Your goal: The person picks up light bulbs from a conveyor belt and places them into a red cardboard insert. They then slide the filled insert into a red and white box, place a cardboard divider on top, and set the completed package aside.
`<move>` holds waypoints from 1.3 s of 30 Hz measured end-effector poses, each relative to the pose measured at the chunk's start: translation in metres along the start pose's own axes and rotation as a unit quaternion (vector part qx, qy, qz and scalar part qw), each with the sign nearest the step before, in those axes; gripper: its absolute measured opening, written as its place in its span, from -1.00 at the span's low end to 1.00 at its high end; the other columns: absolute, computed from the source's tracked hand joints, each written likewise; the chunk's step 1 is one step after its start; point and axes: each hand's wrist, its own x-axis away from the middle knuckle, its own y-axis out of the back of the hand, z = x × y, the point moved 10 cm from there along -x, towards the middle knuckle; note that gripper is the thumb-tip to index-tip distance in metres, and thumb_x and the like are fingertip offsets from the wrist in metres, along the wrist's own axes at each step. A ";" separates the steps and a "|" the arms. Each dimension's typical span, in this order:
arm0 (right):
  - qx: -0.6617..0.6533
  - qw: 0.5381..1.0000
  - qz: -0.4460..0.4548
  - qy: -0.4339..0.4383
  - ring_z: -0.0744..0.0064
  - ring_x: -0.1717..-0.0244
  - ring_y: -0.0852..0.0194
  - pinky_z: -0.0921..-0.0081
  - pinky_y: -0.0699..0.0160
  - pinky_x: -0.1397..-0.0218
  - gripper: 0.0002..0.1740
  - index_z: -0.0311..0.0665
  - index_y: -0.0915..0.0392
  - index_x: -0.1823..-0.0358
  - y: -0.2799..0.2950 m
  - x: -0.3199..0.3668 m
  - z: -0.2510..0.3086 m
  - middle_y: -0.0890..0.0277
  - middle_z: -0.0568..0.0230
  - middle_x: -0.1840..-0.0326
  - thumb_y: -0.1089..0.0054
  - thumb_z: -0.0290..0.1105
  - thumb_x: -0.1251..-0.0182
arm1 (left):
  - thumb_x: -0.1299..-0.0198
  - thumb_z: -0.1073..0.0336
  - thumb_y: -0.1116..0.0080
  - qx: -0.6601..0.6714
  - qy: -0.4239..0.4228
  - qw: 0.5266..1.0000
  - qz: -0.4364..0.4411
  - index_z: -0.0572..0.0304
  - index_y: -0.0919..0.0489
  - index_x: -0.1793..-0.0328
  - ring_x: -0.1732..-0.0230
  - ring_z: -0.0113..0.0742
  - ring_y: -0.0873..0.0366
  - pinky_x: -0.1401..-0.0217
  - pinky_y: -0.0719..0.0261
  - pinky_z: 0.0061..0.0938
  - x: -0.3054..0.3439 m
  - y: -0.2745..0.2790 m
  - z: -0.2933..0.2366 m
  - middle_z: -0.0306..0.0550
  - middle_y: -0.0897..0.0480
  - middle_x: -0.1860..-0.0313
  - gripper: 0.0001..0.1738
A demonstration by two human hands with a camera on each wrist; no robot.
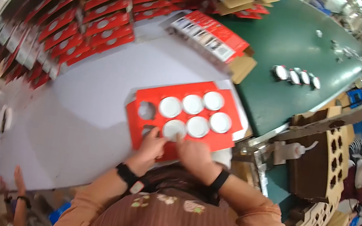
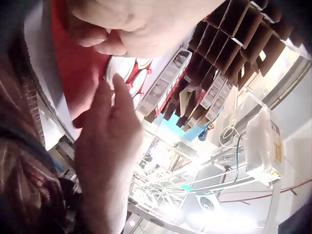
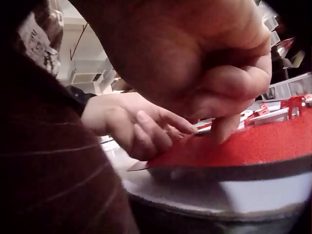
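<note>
A red cardboard sheet with round holes [image 1: 215, 141] lies before the person. Several white discs [image 1: 198, 127] sit in its holes in two rows; the two leftmost holes hold no disc. My right hand [image 1: 195, 158] reaches over the near edge, with one finger down on the lower-row white disc [image 1: 172, 128] closest to the left and the other fingers bent. Beside it, my left hand [image 1: 150, 149] has a fingertip at the lower left hole. In the left wrist view, the left hand's extended fingers [image 2: 118, 85] reach to the same disc's rim.
Stacked red and white boxes [image 1: 104, 27] line the table's far left. A printed box [image 1: 211, 38] lies beyond the sheet, flap open. Several white round pieces [image 1: 296, 76] lie on the green table [image 1: 276, 38]. A bottle [image 1: 293, 151] stands right. Another person's hand [image 1: 20, 180] shows lower left.
</note>
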 end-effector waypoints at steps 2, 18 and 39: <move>-0.013 0.999 0.030 0.001 0.33 0.62 -0.57 0.33 -0.50 0.63 -0.42 -0.46 -0.23 -0.29 -0.006 0.013 0.002 -0.57 0.26 0.58 0.08 -0.40 -0.21 | -0.19 0.43 -0.03 0.027 0.005 1.000 0.010 0.07 -0.24 0.07 0.86 -0.54 -0.13 0.87 -0.01 -0.56 -0.006 0.000 -0.003 -0.31 -0.20 0.72 -0.75; -0.301 0.765 -0.413 -0.392 0.04 0.21 -0.55 0.23 -0.52 0.11 -0.67 -0.31 -0.50 0.06 0.034 0.046 -0.363 -0.56 -0.04 0.25 -0.14 -0.30 -0.18 | -0.19 0.45 0.02 -0.043 0.012 0.999 -0.004 0.22 -0.17 -0.23 0.86 -0.48 -0.21 0.84 -0.15 -0.51 -0.025 0.011 -0.024 -0.21 -0.30 0.68 -0.53; -0.354 0.658 -0.456 -0.483 0.36 0.35 -0.44 0.42 -0.50 0.25 -0.62 -0.31 -0.31 0.28 -0.038 0.011 -0.568 -0.40 0.15 0.35 -0.38 -0.48 0.05 | -0.24 0.28 -0.10 -0.214 -0.008 0.974 -0.077 0.21 -0.08 -0.47 0.52 -0.44 -0.55 0.48 -0.56 -0.54 -0.003 0.028 -0.023 -0.04 -0.56 0.13 -0.28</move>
